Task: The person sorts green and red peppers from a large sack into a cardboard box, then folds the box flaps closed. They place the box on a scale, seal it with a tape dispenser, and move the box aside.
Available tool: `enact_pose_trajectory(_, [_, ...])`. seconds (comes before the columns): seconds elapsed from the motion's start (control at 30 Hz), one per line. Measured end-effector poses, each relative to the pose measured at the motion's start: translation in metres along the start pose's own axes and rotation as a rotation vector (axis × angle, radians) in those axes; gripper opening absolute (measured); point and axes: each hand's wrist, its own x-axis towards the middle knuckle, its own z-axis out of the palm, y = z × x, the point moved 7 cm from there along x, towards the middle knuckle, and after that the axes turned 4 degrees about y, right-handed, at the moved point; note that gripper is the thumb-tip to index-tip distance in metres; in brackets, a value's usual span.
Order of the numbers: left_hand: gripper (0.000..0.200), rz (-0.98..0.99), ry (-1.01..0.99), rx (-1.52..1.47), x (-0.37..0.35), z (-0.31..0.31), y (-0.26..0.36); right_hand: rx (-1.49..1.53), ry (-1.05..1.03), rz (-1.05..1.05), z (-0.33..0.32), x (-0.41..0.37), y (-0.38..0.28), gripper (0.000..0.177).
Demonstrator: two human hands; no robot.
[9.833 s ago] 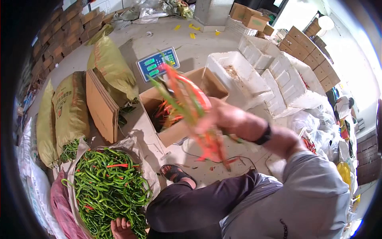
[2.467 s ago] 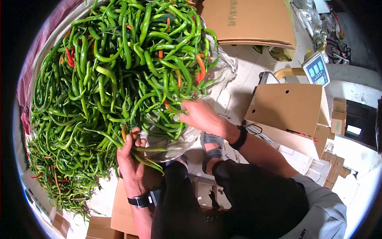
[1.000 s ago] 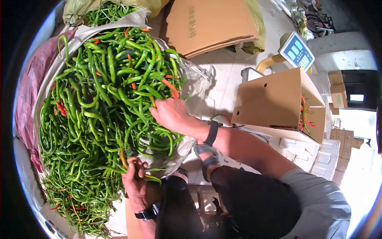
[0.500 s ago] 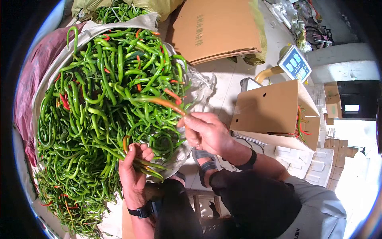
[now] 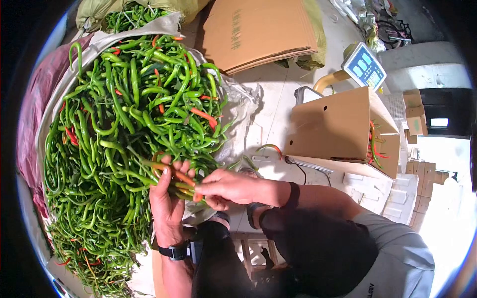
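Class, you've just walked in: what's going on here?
A person's left hand holds a small bunch of chili peppers at the edge of a large, mostly green pepper heap. The right hand, close beside it, grips an orange-red pepper. Beyond, red peppers show inside an open cardboard box near a digital scale display.

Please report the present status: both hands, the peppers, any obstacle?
Left hand gripping several peppers. Right hand at the end of a reddish pepper. Mostly green pepper heap close by. Nothing visibly blocking the hands.
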Motion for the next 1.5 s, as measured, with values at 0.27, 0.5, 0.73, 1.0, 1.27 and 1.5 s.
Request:
enact_pose_trajectory(0.27, [0.011,0.071,0.102,-0.092,-0.012,-0.032,0.011,-1.014,1.069,-0.755,-0.101,-0.004,-0.103,0.024])
enact_pose_trajectory(0.5, [0.014,-0.015,0.059,0.021,-0.01,-0.017,-0.008,-1.246,1.127,-0.604,-0.132,0.032,-0.093,0.028])
enact_pose_trajectory(0.73, [0.019,0.015,0.046,0.185,-0.016,-0.008,-0.003,-1.016,0.976,-0.808,-0.113,-0.034,-0.133,0.03])
enact_pose_trajectory(1.0, [0.024,0.138,0.027,0.265,-0.021,0.008,0.015,-0.771,0.973,-0.828,-0.068,-0.087,-0.176,0.025])
enact_pose_trajectory(1.27, [0.042,0.163,-0.082,0.528,-0.017,0.03,0.0,-0.585,0.616,-0.667,-0.002,0.004,-0.098,0.024])
enact_pose_trajectory(1.5, [0.033,0.008,0.077,0.261,-0.024,-0.028,-0.008,-0.798,0.754,-0.689,-0.049,0.004,-0.114,0.019])
